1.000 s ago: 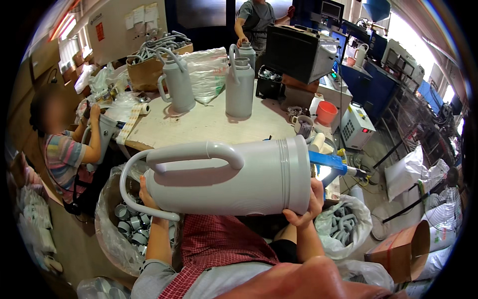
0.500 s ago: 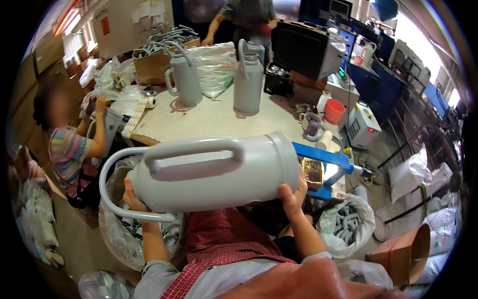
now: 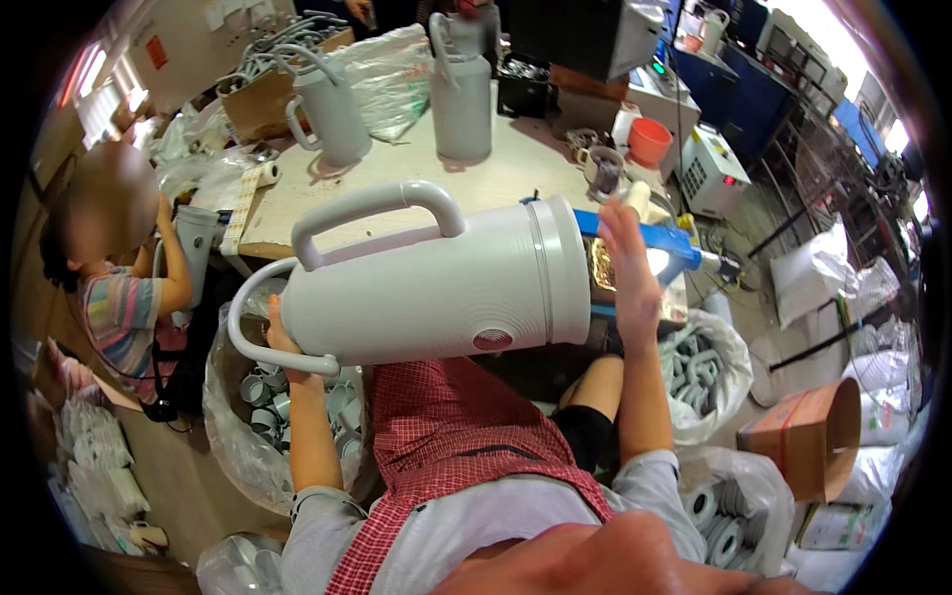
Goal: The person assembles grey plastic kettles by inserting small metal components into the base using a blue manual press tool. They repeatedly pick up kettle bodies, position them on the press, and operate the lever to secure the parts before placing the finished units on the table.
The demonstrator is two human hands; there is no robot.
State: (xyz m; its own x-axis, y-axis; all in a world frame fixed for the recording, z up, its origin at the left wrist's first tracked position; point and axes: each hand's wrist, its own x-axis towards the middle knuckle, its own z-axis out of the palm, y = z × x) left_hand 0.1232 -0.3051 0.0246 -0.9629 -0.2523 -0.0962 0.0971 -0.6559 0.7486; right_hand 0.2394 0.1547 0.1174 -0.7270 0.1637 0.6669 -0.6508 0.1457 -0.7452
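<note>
A large pale grey thermos flask body (image 3: 426,288) lies on its side in front of me, its wide end to the right. Its side handle (image 3: 372,201) points up and away; a thin carrying handle (image 3: 239,322) loops round the left end. A round reddish-brown spot (image 3: 492,339) shows on the near side. My left hand (image 3: 281,329) grips the narrow left end, its thumb up and its fingers mostly hidden below. Beside the wide end, my right hand (image 3: 635,273) is open with fingers stretched upward; whether its palm touches the rim, I cannot tell.
Two similar flasks (image 3: 462,109) (image 3: 334,114) stand on the table (image 3: 397,188). A blue lit frame (image 3: 650,236) is right of my flask. Bags of grey parts (image 3: 238,416) (image 3: 729,397) flank me. At left, a person (image 3: 124,307) handles another flask. An orange cup (image 3: 650,141) sits farther back.
The flask has rolled so its side handle stands up on the far side and the round spot shows. My right hand has loosened from the wide end and straightened its fingers. The view has shifted.
</note>
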